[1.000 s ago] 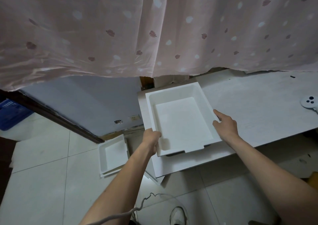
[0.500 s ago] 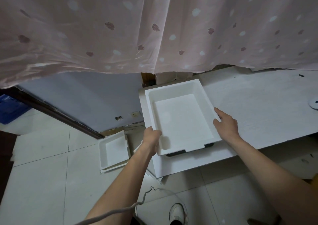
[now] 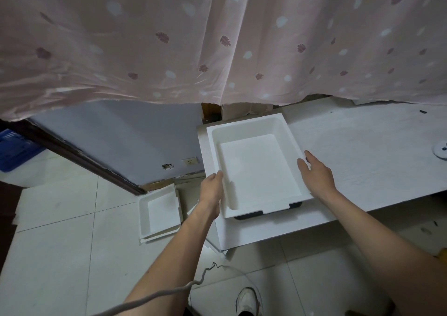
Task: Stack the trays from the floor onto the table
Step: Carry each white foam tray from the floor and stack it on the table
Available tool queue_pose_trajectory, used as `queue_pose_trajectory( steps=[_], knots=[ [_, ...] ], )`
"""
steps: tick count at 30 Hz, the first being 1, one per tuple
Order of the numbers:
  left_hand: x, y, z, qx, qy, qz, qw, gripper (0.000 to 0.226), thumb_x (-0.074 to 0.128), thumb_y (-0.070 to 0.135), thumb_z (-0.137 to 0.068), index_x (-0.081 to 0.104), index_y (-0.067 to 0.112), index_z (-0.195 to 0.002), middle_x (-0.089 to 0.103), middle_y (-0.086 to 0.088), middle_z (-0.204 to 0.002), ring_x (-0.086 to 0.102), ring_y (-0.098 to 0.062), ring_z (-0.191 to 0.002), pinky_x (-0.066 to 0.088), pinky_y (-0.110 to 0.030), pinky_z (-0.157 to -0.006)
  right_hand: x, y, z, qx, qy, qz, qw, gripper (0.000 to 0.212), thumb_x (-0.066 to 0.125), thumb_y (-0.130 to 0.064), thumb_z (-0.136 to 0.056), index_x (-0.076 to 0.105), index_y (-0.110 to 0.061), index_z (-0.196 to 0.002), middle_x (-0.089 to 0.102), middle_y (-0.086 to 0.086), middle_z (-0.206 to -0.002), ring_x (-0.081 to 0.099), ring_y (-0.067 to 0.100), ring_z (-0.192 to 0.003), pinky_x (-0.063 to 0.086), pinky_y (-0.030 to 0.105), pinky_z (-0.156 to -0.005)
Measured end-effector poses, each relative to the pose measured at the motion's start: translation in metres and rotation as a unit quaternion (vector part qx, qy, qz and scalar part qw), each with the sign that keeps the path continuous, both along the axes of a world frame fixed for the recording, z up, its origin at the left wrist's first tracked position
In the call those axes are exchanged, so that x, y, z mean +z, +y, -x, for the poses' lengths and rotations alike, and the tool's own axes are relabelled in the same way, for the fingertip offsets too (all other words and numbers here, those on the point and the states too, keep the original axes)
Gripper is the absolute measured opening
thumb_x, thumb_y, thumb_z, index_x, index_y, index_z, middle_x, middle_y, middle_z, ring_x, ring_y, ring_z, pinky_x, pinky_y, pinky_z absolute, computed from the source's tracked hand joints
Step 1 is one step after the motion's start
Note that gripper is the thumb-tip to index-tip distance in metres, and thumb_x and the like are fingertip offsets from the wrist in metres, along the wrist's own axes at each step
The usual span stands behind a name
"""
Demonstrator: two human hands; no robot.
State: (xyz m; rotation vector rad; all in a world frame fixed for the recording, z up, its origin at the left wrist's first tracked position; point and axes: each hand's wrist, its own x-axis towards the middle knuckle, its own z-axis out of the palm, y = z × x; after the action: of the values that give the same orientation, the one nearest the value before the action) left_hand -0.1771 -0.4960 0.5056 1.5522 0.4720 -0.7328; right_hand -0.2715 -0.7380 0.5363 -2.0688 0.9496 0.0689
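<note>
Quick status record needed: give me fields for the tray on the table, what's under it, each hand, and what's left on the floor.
tray on table: white tray, upright, near the table corner
under it: something dark shows beneath its front edge; cannot tell what
left hand: left hand at the tray's left rim, fingers relaxed, no grip
right hand: right hand at the tray's right rim, fingers extended, no grip
floor: white floor trays, stacked, left of the table

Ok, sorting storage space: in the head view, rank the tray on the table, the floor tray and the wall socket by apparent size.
1. Tray on the table, though nearer the camera.
2. Floor tray.
3. Wall socket.
</note>
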Motion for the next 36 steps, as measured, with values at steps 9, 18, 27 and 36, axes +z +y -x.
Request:
queue_pose_trajectory(
  steps=[9, 18, 27, 36],
  knots=[
    [0.000, 0.060, -0.022, 0.052, -0.010, 0.026, 0.998, 0.035, 0.048, 0.034, -0.100, 0.060, 0.012, -0.126, 0.063, -0.001, -0.122, 0.057, -0.021, -0.117, 0.038, -0.032, -0.107, 0.028, 0.058, -0.044, 0.038, -0.041, 0.071, 0.996, 0.056, 0.038, -0.036, -0.102, 0.031, -0.008, -0.150, 0.037, 0.008, -0.154, 0.035, 0.029, -0.141, 0.026, 0.035, -0.114],
    [-0.001, 0.188, -0.058, 0.142, -0.045, -0.015, 0.989, 0.043, 0.045, 0.038, -0.098, 0.063, 0.000, -0.110, 0.067, -0.022, -0.099, 0.061, -0.039, -0.098, 0.049, -0.038, -0.094, 0.043, 0.191, -0.127, 0.152, -0.110, 0.051, 0.981, 0.047, 0.037, -0.037, -0.102, 0.043, -0.014, -0.143, 0.043, 0.005, -0.151, 0.039, 0.025, -0.139, 0.032, 0.033, -0.110],
    [-0.010, 0.322, -0.106, 0.181, -0.056, -0.053, 0.980, 0.035, 0.041, 0.038, -0.097, 0.054, 0.016, -0.073, 0.052, 0.009, -0.052, 0.038, -0.008, -0.040, 0.033, -0.020, -0.045, -0.009, 0.320, -0.196, 0.219, -0.076, 0.034, 0.972, 0.054, 0.036, -0.040, -0.102, 0.039, -0.010, -0.147, 0.047, 0.008, -0.148, 0.042, 0.027, -0.137, 0.031, 0.034, -0.112],
    [-0.123, 0.377, -0.115, 0.146, -0.043, -0.056, 0.987, 0.037, 0.043, 0.036, -0.096, 0.031, 0.026, -0.063, 0.026, 0.008, -0.056, 0.019, -0.013, -0.051, 0.019, -0.032, -0.057, -0.158, 0.386, -0.207, 0.191, -0.004, -0.011, 0.981, 0.043, 0.039, -0.037, -0.100, 0.060, -0.006, -0.121, 0.065, 0.015, -0.121, 0.057, 0.034, -0.114, 0.040, 0.032, -0.087]
  ],
)
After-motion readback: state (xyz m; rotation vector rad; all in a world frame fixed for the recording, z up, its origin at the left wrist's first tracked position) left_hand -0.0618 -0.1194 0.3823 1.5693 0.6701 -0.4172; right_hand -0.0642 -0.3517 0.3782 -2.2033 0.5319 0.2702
